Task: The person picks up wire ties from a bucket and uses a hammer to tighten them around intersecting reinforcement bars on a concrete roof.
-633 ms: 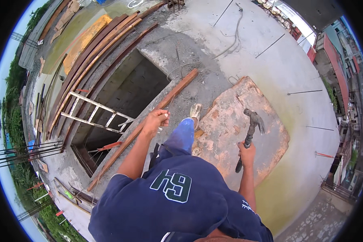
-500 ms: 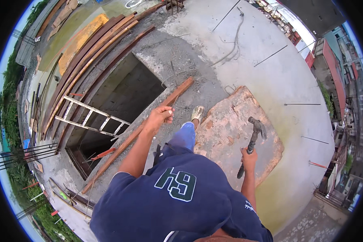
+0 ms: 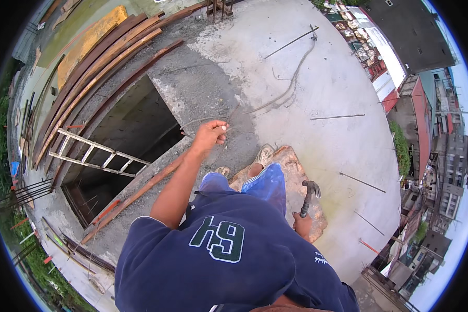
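My right hand (image 3: 302, 224) grips a claw hammer (image 3: 309, 198) by its dark handle, with the head and claw pointing up and away from me. Beneath it lies a worn, pinkish plywood sheet (image 3: 295, 162) on the slab. My left hand (image 3: 212, 134) is raised out in front with its fingers curled together. A tiny pale spot shows at the fingertips, too small to name. Below that hand runs a reddish timber beam (image 3: 150, 186) along the edge of a rectangular floor opening (image 3: 135, 117).
A light metal ladder (image 3: 101, 152) leans out of the opening. Long timber planks (image 3: 96, 73) and a yellow board (image 3: 88, 44) lie at the far left. Rebar rods (image 3: 338, 117) and a bent cable (image 3: 291, 86) stick up from or lie on the concrete slab (image 3: 348, 151).
My body has stepped forward, with both feet now in view and the plywood partly under me. My right hand with the hammer has come nearer; the left stays raised and curled.
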A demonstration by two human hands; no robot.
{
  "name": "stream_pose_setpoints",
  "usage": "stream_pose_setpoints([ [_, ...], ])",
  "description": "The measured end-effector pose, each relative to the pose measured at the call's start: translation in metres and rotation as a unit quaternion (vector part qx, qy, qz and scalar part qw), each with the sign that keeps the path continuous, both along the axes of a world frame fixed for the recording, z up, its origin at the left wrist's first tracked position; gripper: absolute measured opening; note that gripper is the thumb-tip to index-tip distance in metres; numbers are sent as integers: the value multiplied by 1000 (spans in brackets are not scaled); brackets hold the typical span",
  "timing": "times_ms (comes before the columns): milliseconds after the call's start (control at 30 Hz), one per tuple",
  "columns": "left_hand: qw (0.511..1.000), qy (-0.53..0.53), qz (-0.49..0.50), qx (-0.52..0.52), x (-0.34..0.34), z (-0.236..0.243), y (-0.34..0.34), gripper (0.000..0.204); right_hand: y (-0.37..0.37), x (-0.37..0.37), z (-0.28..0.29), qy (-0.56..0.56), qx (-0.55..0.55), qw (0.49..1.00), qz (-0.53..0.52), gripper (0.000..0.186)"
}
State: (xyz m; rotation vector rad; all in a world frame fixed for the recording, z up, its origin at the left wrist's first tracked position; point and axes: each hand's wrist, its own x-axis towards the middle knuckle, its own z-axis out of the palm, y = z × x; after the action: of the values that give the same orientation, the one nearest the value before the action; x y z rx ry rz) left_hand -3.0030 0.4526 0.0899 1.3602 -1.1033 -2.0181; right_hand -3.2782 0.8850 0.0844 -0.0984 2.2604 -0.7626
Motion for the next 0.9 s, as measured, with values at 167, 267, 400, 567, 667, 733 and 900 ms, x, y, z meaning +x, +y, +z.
stream_pose_setpoints([
  [167, 994, -41, 102, 6, -50, -24, -58, 14, -102, -124, -27, -28, 0, 993, 111, 21],
  [267, 987, -62, 148, -1, -72, -40, -84, 14, -170, -198, -47, 74, -12, 966, 246, 21],
  [400, 965, -74, 250, 11, -87, -41, -95, 15, -274, -293, -58, 17, 9, 958, 286, 23],
  [567, 947, -82, 309, 29, -107, -28, -117, 14, -399, -332, -44, 36, 5, 928, 370, 25],
  [667, 935, -84, 342, 46, -109, -24, -146, 14, -471, -321, -31, -18, 3, 933, 360, 25],
  [733, 930, -90, 353, 50, -103, -41, -163, 14, -515, -307, -27, -70, -1, 929, 362, 23],
  [900, 935, -101, 338, 48, -91, -92, -277, 16, -618, -275, -41, -91, 5, 928, 360, 24],
])
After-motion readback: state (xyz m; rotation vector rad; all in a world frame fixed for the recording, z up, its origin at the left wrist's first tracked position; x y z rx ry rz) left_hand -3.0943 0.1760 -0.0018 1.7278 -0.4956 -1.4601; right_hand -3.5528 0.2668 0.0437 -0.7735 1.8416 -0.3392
